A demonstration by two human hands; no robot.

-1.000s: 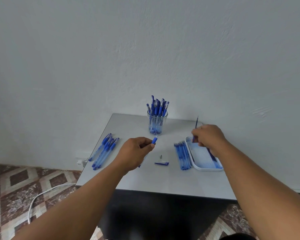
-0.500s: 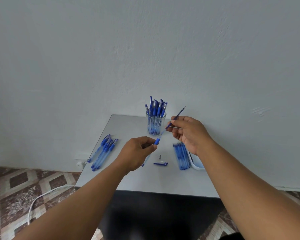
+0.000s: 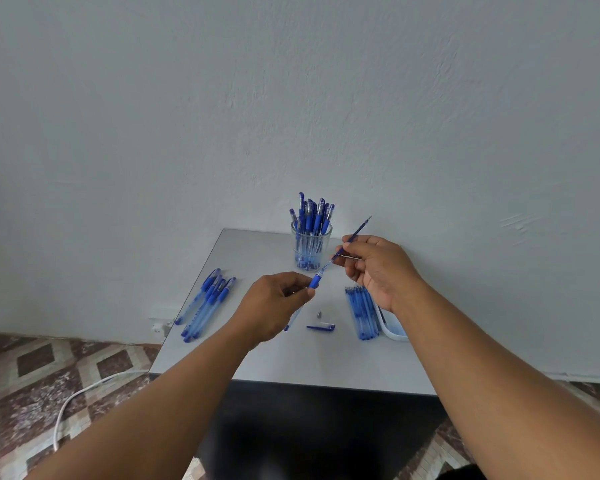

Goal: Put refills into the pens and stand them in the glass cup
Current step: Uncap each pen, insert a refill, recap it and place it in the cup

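My left hand (image 3: 274, 304) grips an open pen barrel (image 3: 315, 281) with a blue rubber grip, its mouth tilted up to the right. My right hand (image 3: 378, 268) pinches a thin blue refill (image 3: 359, 230) whose lower end meets the barrel's mouth. Just behind the hands stands the glass cup (image 3: 310, 249) with several blue pens upright in it. A metal pen tip (image 3: 319, 314) and a blue cap (image 3: 321, 327) lie on the grey table (image 3: 291, 362) below the hands.
Several blue pens (image 3: 207, 304) lie in a bunch at the table's left. A row of pens (image 3: 362, 313) lies beside a white tray (image 3: 390, 329) at the right. A white cable (image 3: 84, 389) runs over the tiled floor. The wall stands right behind the table.
My right hand lifted a refill out of the white tray and carried it left to the barrel's mouth. My left hand raised the barrel slightly.
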